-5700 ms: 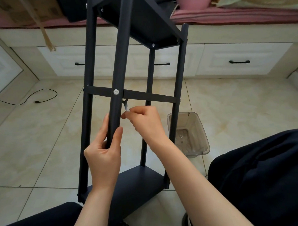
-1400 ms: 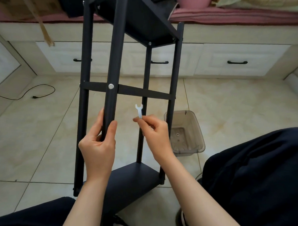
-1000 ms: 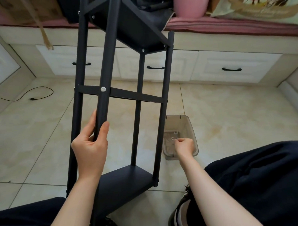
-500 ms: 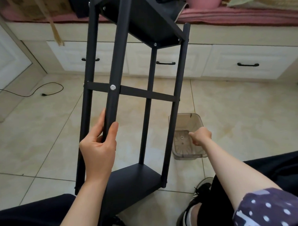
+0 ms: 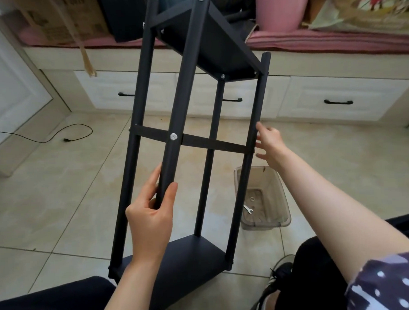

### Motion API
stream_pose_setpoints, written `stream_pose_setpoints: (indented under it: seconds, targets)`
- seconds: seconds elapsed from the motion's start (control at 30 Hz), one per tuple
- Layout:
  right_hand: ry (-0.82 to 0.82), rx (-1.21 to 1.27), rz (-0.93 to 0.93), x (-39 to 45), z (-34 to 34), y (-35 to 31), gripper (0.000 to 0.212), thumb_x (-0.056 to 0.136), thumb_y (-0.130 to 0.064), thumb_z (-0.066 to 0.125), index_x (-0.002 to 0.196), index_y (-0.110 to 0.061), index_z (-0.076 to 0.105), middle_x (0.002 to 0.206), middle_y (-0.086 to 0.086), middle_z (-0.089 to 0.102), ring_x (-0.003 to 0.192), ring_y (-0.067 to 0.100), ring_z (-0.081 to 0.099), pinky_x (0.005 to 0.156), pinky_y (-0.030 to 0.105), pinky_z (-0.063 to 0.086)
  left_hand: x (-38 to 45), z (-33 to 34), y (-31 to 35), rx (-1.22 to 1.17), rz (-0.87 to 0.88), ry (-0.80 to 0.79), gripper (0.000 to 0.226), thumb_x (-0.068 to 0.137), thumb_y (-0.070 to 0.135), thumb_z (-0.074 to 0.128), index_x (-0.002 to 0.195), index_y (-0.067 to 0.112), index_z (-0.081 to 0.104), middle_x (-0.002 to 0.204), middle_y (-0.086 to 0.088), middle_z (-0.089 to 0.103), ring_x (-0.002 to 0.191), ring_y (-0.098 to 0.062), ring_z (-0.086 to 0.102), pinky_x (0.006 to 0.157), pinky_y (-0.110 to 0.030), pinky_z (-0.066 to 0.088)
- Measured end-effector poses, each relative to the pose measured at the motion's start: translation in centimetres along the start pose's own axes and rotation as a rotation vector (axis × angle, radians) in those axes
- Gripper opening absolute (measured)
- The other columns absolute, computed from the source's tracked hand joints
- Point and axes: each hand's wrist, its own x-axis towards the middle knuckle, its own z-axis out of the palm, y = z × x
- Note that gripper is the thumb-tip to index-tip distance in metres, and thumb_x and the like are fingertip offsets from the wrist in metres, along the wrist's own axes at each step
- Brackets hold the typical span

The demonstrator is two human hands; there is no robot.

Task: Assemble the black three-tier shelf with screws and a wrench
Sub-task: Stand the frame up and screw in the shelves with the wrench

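The black shelf [image 5: 189,136] stands tilted on the tiled floor [image 5: 61,194], its base panel down by the person's legs and its upper tier leaning away toward the white drawers [image 5: 336,99].

The left hand [image 5: 152,217] grips the nearest upright post [image 5: 174,123] of the shelf: the thumb lies along the post's right side and the other fingers [image 5: 153,182] curl round its left side. Just above these fingers a silver screw [image 5: 173,136] sits in the post where the thin crossbar [image 5: 212,144] meets it.

The right hand [image 5: 271,144] is open, its fingers [image 5: 259,127] spread and held loosely straight, right beside the right-hand post [image 5: 251,141] at the height of the crossbar. The fingertips are at the post's edge; whether they touch it I cannot tell. This hand holds nothing.

Below the right hand's fingers, behind the lower part of the right-hand post, a clear plastic bin [image 5: 270,199] stands on the floor. Inside it lies the small white wrench [image 5: 248,209], and a little above that a small ring-shaped washer [image 5: 252,199].

Another screw [image 5: 223,76] shows at the corner of the upper tier, well above both hands. Far to the left of the left hand's fingers, a black cable [image 5: 66,136] trails across the floor.
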Motion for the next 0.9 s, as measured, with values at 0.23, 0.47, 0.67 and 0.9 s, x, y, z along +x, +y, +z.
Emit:
stream_pose_setpoints:
  seconds: [0.23,0.47,0.67,0.9]
  targets:
    - [-0.011,0.158,0.048,0.4,1.7,-0.8,0.017,0.099,-0.027,0.056,0.111,-0.015,0.058,0.085,0.002,0.055,0.075,0.016,0.055,0.069,0.03,0.046,0.3,-0.7,-0.1,0.035,0.034,0.01,0.053,0.08,0.034,0.074,0.129,0.043,0.056,0.107,0.029,0.071,0.097,0.005,0.069,0.078,-0.009,0.052]
    - [0.007,0.365,0.026,-0.1,4.0,-2.4,0.031,0.093,-0.049,0.06,0.088,-0.018,0.061,0.074,-0.001,0.052,0.067,0.014,0.045,0.071,0.026,0.042,2.8,-2.6,-2.2,0.048,-0.035,0.111,0.04,0.085,0.044,0.071,0.124,0.039,0.063,0.094,0.008,0.072,0.074,-0.011,0.064,0.067,-0.026,0.056]
    - [-0.029,0.409,-0.065,-1.5,5.4,-5.1,0.034,0.091,-0.05,0.063,0.097,-0.017,0.063,0.076,-0.002,0.05,0.068,0.013,0.045,0.074,0.026,0.042,4.2,-2.9,-4.1,0.151,-0.063,0.127,0.022,0.099,0.03,0.062,0.118,0.038,0.054,0.084,0.009,0.065,0.066,-0.01,0.06,0.06,-0.021,0.051]
    - [-0.003,0.473,-0.121,-4.1,6.3,-5.3,0.027,0.086,-0.044,0.071,0.092,-0.018,0.064,0.077,-0.002,0.053,0.071,0.012,0.049,0.07,0.024,0.044,6.7,-4.4,-5.6,0.28,-0.187,0.169,0.017,0.101,0.017,0.059,0.118,0.015,0.058,0.101,0.003,0.065,0.092,-0.015,0.062,0.068,-0.006,0.043]
